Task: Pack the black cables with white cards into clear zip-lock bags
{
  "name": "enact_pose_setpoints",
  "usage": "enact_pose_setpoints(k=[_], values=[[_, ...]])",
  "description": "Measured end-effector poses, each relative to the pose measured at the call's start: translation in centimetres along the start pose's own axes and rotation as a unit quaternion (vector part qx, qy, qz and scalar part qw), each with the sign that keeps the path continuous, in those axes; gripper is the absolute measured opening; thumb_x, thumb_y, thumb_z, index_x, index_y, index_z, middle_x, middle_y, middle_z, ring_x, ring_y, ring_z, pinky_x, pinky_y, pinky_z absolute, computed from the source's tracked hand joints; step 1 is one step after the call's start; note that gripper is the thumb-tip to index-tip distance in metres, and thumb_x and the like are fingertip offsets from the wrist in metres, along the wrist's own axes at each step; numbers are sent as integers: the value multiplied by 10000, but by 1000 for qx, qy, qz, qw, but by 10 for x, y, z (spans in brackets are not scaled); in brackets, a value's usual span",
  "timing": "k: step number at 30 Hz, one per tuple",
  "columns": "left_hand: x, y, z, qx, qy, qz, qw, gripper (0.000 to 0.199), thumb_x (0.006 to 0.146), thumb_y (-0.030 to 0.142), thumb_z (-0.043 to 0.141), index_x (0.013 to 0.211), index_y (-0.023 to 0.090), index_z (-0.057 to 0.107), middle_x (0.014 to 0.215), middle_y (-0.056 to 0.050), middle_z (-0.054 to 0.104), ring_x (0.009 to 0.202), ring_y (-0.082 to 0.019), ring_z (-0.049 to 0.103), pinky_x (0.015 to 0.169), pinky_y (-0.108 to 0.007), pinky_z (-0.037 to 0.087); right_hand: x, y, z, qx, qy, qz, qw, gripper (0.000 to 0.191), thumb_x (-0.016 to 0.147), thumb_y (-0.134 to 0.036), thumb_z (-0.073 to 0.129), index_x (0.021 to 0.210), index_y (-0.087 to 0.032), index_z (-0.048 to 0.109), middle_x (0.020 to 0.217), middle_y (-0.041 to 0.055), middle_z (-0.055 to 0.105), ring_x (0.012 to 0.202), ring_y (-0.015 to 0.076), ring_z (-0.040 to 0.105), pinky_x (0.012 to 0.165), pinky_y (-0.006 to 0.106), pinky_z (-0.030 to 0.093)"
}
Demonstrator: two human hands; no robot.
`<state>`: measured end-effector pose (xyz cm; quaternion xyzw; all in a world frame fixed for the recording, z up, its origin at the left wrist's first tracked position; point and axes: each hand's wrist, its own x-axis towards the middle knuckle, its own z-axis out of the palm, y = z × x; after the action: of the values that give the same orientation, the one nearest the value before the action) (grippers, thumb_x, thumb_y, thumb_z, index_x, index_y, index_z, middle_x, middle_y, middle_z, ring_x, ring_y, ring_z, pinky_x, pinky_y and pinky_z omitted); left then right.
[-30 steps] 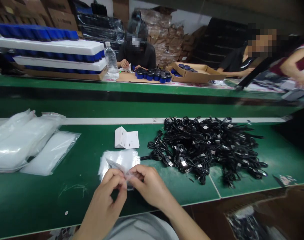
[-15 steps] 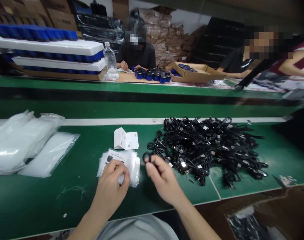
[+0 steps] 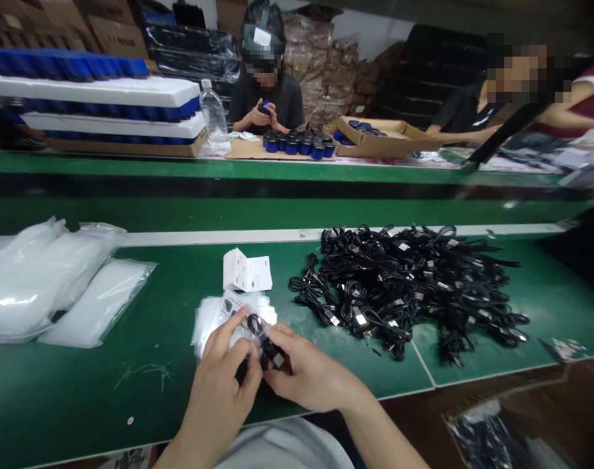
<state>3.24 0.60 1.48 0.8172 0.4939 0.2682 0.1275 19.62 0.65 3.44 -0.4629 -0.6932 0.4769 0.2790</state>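
Observation:
A small bundled black USB cable [image 3: 273,352] is in the fingers of my right hand [image 3: 316,374], above the near end of the clear plastic bags [image 3: 208,320]. My left hand [image 3: 226,374] pinches the top bag close to the cable; the fingers partly hide its mouth. Through that bag shows a printed leaflet [image 3: 232,301]. Whether the cable's tip is inside the bag is hard to make out. Just beyond the bags stands a folded stack of white leaflets [image 3: 258,273]. To the right spreads a large heap of black USB cables [image 3: 399,280].
Larger packs of clear bags [image 3: 28,280] lie at the left. Across a raised green ledge [image 3: 180,172], a co-worker [image 3: 268,85] handles a blue item behind rows of blue-and-black pieces [image 3: 299,144]. A water bottle [image 3: 213,117] and stacked foam trays [image 3: 106,91] stand there too.
My right hand has moved left with the cable, from beside the bags to my left hand over them. The co-worker opposite has raised a blue item in both hands.

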Motion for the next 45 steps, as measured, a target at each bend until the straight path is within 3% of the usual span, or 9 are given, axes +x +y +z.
enact_pose_setpoints(k=[7, 13, 16, 21, 24, 26, 29, 33, 45], values=[[-2, 8, -3, 9, 27, 30, 999, 121, 821, 96, 466, 748, 186, 500, 1320, -150, 388, 1163, -292, 433, 883, -465, 438, -7, 1, -6, 79, 23, 23, 996, 344, 872, -102, 432, 1136, -232, 610, 819, -17, 601, 554, 92, 564, 577, 202, 452], [-5, 22, -3, -8, 38, 48, 998, 128, 791, 82, 475, 736, 191, 514, 1280, -132, 418, 1197, -296, 405, 942, -498, 405, 1, 4, 25, -101, 277, 75, 952, 114, 751, -182, 652, 646, -190, 608, 584, -8, 581, 518, 140, 507, 528, 240, 388], [-7, 24, -6, -26, 29, 45, 998, 140, 785, 87, 471, 719, 205, 507, 1274, -112, 457, 1240, -286, 385, 967, -496, 396, 3, 6, 27, -90, 353, 100, 926, 180, 668, -215, 725, 726, -186, 558, 637, -15, 560, 569, 150, 513, 555, 248, 393], [2, 12, -24, -88, -85, 39, 992, 127, 765, 278, 589, 871, 243, 529, 1218, -78, 584, 1160, -287, 520, 1019, -568, 308, -1, 6, 9, 103, 144, 62, 982, 97, 747, -196, 643, 667, -175, 592, 560, -47, 558, 505, 100, 492, 492, 193, 372], [14, 5, -36, -127, -159, -75, 976, 439, 689, 374, 681, 1078, 253, 515, 974, -27, 700, 853, -238, 662, 773, -373, 518, -4, 1, 2, 110, 105, 29, 988, 41, 761, -170, 630, 736, -174, 661, 642, -27, 628, 573, 107, 535, 558, 204, 404], [19, 5, -39, -162, -187, -136, 959, 325, 724, 365, 654, 1023, 266, 575, 804, 31, 706, 708, -184, 658, 642, -266, 512, -6, -3, 1, 144, 111, 21, 983, 87, 798, -169, 584, 830, -179, 664, 712, -9, 649, 640, 117, 568, 618, 220, 432], [20, 8, -37, -217, -131, -187, 949, 138, 762, 363, 604, 806, 239, 645, 694, 38, 670, 627, -146, 616, 573, -210, 473, -9, -5, 0, 212, 153, 31, 965, 160, 803, -214, 589, 958, -180, 603, 814, 17, 644, 723, 131, 588, 653, 236, 459], [15, 13, -29, -287, -46, -226, 930, 205, 747, 381, 614, 646, 203, 613, 581, 42, 574, 464, -98, 490, 436, -186, 391, -14, -3, 3, 177, 152, 53, 971, 158, 729, -219, 675, 868, -170, 618, 757, 4, 632, 687, 131, 568, 631, 231, 450], [10, 3, -27, -308, -41, -247, 918, 254, 790, 411, 557, 682, 198, 640, 684, 12, 616, 591, -126, 554, 465, -194, 394, -14, 2, 0, 145, 199, 62, 967, 169, 778, -276, 595, 657, -160, 579, 584, -24, 531, 560, 111, 461, 547, 225, 373]])
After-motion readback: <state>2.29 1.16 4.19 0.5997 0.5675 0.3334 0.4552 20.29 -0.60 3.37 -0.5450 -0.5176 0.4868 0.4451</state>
